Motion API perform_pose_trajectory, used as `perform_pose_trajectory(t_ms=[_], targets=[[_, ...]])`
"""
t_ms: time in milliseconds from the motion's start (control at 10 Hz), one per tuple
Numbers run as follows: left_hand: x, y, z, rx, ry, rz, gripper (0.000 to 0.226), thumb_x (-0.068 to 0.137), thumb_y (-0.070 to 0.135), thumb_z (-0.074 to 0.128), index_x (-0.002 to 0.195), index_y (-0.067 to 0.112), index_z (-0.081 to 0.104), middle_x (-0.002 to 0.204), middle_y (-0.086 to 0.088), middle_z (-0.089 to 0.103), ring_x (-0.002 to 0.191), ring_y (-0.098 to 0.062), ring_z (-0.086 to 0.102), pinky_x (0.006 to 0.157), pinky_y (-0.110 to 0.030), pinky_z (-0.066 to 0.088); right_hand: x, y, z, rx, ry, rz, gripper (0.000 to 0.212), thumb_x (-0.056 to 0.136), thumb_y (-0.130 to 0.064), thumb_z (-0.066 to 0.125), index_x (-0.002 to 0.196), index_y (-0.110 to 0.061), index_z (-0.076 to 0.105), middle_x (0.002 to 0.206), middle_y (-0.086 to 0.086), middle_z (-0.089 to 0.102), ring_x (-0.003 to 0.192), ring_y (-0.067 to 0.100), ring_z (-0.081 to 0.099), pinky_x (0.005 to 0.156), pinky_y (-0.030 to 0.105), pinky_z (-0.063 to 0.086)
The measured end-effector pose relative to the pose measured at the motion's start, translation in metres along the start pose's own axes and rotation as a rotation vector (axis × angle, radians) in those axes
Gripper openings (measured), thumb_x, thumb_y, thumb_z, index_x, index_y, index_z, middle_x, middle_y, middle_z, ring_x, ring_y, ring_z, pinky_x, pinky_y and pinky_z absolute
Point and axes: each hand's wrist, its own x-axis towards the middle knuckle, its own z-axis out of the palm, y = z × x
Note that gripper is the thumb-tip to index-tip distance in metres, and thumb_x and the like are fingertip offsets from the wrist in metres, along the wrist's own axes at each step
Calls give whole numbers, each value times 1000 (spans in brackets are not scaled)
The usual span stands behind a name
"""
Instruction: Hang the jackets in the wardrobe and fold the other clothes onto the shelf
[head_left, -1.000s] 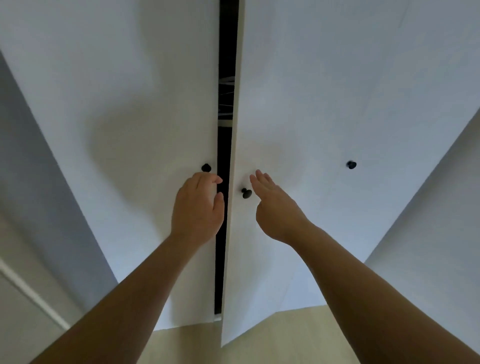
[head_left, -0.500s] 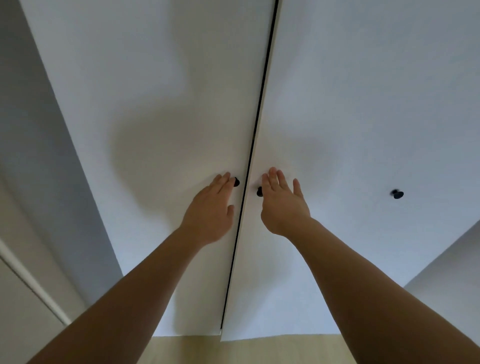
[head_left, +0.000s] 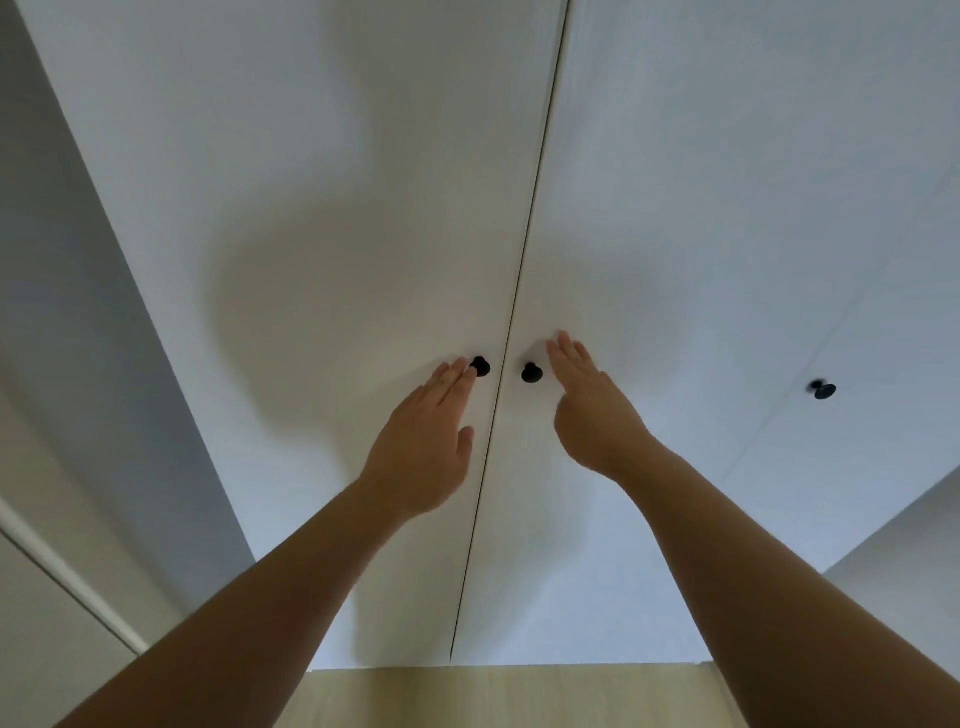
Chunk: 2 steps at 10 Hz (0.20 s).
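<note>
Both tall white flat-panel wardrobe doors (head_left: 363, 208) stand shut before you. Your left hand (head_left: 421, 447), fingers straight, touches the left round black knob (head_left: 480, 367); your right hand (head_left: 592, 410), flat too, lies just beside the right round black knob (head_left: 530, 372).

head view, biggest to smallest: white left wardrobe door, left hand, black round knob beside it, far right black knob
white left wardrobe door
left hand
black round knob beside it, far right black knob: look alike, tied

Two knobs (head_left: 480, 367) (head_left: 530, 372) between flat hands (head_left: 423, 447) (head_left: 592, 410) on wardrobe doors (head_left: 675, 208).
</note>
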Motion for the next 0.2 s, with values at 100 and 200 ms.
perform_pose_trajectory(t_ms=[100, 200], targets=[[-51, -5, 7, -90, -61, 40, 68, 104, 24, 45, 161, 21, 7, 168, 9, 2, 154, -3, 2, 121, -15, -2, -52, 23, 1, 243, 183, 38, 57, 102, -2, 44, 153, -28, 40, 160, -19, 28, 150, 3, 24, 121, 23, 21], [-150, -18, 25, -38, -219, 143, 81, 89, 32, 73, 156, 19, 28, 159, 12, 16, 146, 0, 33, 117, -7, 15, -123, 49, -11, 334, 347, 76, 44, 98, -14, 63, 126, -48, 63, 138, -31, 56, 132, -7, 49, 112, 18, 37]])
